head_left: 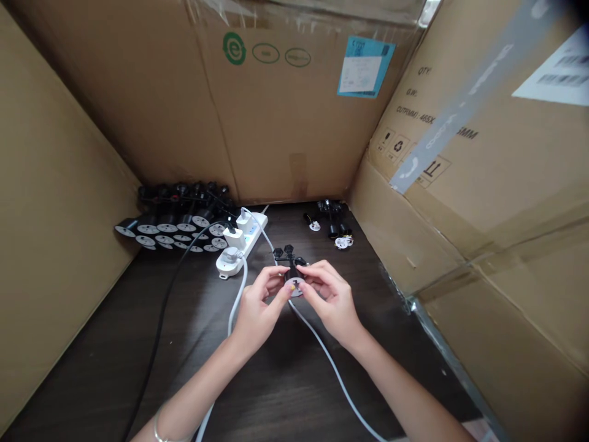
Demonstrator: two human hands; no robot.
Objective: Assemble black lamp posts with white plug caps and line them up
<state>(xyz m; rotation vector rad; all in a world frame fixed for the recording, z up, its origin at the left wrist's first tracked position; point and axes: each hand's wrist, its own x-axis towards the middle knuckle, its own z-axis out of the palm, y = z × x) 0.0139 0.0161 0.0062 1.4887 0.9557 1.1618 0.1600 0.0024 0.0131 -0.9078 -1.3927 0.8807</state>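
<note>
Between both hands is a black cylindrical device (293, 273) with a pale round end disc turned toward me and small dark knobs on thin arms at its far side. My left hand (264, 301) grips it from the left, thumb at the disc's edge. From the right, my right hand (332, 301) pinches the same device, its thumb also against the disc. The device is held above the dark table, and fingers cover parts of its sides. What exactly it is, I cannot tell.
A white power strip (252, 238) with plugged-in adapters and cables lies beyond my left hand. Stacked similar black devices (184, 224) with white ends stand at the left. More black parts (332, 218) and white discs (343, 242) lie back right. Cardboard boxes (285, 123) wall the table.
</note>
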